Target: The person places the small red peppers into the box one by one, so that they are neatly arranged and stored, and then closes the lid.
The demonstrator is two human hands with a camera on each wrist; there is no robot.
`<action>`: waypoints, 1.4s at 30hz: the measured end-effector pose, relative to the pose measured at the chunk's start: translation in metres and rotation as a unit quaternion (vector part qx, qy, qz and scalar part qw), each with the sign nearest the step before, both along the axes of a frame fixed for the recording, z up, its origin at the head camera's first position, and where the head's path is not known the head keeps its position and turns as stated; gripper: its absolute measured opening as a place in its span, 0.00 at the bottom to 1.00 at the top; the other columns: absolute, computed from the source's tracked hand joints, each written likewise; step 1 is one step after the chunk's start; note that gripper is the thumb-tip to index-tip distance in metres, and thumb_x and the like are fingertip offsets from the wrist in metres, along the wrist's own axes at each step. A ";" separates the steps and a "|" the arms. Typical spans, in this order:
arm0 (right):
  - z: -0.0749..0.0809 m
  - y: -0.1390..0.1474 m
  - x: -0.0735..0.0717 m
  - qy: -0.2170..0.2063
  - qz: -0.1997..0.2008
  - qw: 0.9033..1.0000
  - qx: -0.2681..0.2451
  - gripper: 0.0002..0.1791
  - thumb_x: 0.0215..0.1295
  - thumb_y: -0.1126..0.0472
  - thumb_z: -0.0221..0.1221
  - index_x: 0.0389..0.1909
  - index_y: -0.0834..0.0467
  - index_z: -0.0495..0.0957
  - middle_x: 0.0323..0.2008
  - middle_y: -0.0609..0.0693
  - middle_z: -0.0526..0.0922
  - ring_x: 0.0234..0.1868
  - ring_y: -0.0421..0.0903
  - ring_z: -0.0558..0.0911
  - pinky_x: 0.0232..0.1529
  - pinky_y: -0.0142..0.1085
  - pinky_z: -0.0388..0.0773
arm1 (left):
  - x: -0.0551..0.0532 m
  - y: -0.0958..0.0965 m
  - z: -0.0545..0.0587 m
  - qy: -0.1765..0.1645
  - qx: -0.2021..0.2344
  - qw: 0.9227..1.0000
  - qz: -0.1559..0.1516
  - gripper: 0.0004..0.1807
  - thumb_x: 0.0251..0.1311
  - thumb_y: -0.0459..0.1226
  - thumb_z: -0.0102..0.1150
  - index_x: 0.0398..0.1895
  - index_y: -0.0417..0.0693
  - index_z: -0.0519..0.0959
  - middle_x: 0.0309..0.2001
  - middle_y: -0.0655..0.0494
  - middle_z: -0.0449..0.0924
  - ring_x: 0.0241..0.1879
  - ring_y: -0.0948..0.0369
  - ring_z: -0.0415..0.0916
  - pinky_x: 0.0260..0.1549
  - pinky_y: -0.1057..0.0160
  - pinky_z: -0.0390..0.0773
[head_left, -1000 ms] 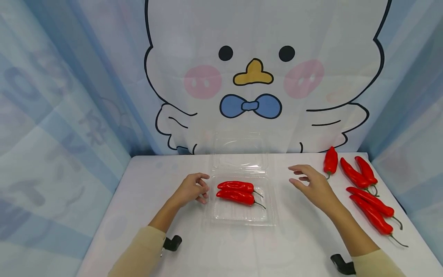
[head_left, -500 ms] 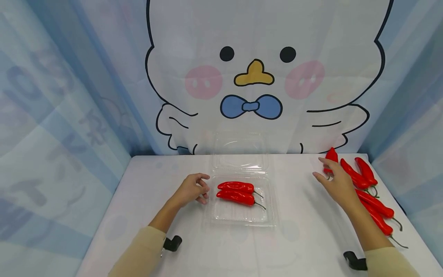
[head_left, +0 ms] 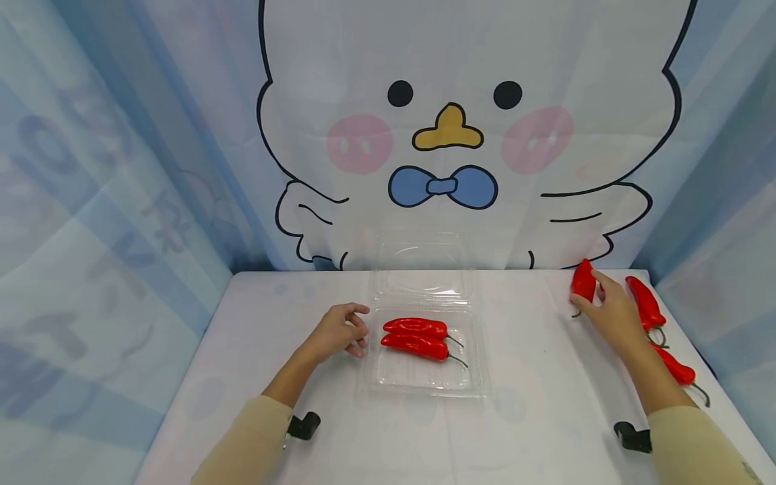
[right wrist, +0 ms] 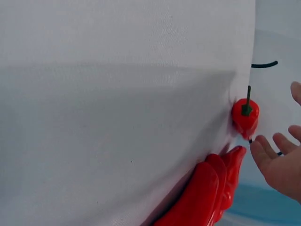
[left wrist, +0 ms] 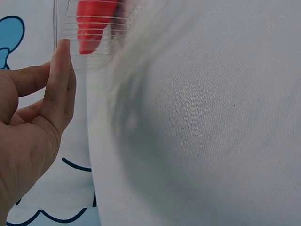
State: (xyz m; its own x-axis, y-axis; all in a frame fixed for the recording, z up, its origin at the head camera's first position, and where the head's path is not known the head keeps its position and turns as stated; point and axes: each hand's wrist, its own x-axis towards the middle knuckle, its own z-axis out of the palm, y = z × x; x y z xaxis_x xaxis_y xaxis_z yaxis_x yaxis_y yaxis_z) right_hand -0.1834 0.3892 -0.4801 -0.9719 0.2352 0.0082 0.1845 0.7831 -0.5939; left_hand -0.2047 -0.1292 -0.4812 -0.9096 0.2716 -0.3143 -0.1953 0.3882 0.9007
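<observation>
Two red chili peppers [head_left: 415, 328] lie side by side in the base of a clear plastic clamshell box [head_left: 424, 384], its lid raised at the back. My left hand [head_left: 339, 330] is beside the box's left wall, fingers loosely bent and holding nothing; in the left wrist view its fingertips are close to the box. At the table's back right, my right hand [head_left: 615, 313] is at a single chili pepper [head_left: 583, 281], thumb on the stem side and fingers to the right. In the right wrist view the fingers stand spread, not closed round that chili pepper [right wrist: 245, 117].
More red chili peppers [head_left: 645, 303] lie along the table's right edge, partly hidden by my right hand and forearm. A printed curtain [head_left: 448, 229] hangs right behind the white table [head_left: 521, 431], with more curtain on both sides.
My right hand has moved right from beside the box to the single chili pepper at the back right. The left hand and the box stay where they were.
</observation>
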 end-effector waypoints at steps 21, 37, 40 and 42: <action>0.003 0.013 -0.023 -0.127 -0.022 0.992 -0.016 0.53 0.73 0.46 0.60 0.81 0.65 0.37 0.73 0.80 0.53 0.71 0.80 0.56 0.56 0.70 0.77 | -0.002 -0.001 -0.002 0.001 -0.005 1.000 -0.002 0.26 0.66 0.25 0.62 0.68 0.38 0.73 0.39 0.45 0.78 0.27 0.57 0.84 0.26 0.58 0.89; -0.010 0.013 -0.039 -0.148 -0.009 0.989 0.012 0.51 0.73 0.52 0.59 0.80 0.69 0.38 0.72 0.80 0.51 0.69 0.80 0.55 0.57 0.71 0.77 | -0.001 -0.001 0.002 0.000 -0.008 1.000 -0.001 0.27 0.66 0.24 0.62 0.68 0.37 0.73 0.39 0.44 0.78 0.27 0.57 0.84 0.26 0.58 0.89; -0.012 0.013 -0.039 -0.145 -0.003 0.989 0.023 0.50 0.72 0.54 0.60 0.79 0.71 0.39 0.72 0.80 0.50 0.69 0.79 0.55 0.57 0.71 0.77 | 0.001 -0.001 0.002 0.001 -0.004 1.000 -0.005 0.26 0.66 0.24 0.61 0.68 0.36 0.73 0.40 0.43 0.78 0.27 0.57 0.84 0.25 0.57 0.89; -0.012 0.013 -0.039 -0.144 -0.002 0.989 0.029 0.50 0.71 0.55 0.59 0.79 0.72 0.40 0.71 0.81 0.50 0.68 0.79 0.55 0.56 0.72 0.77 | 0.001 -0.001 0.003 0.003 -0.001 1.000 -0.007 0.27 0.66 0.23 0.61 0.68 0.36 0.72 0.40 0.43 0.78 0.27 0.57 0.84 0.25 0.57 0.89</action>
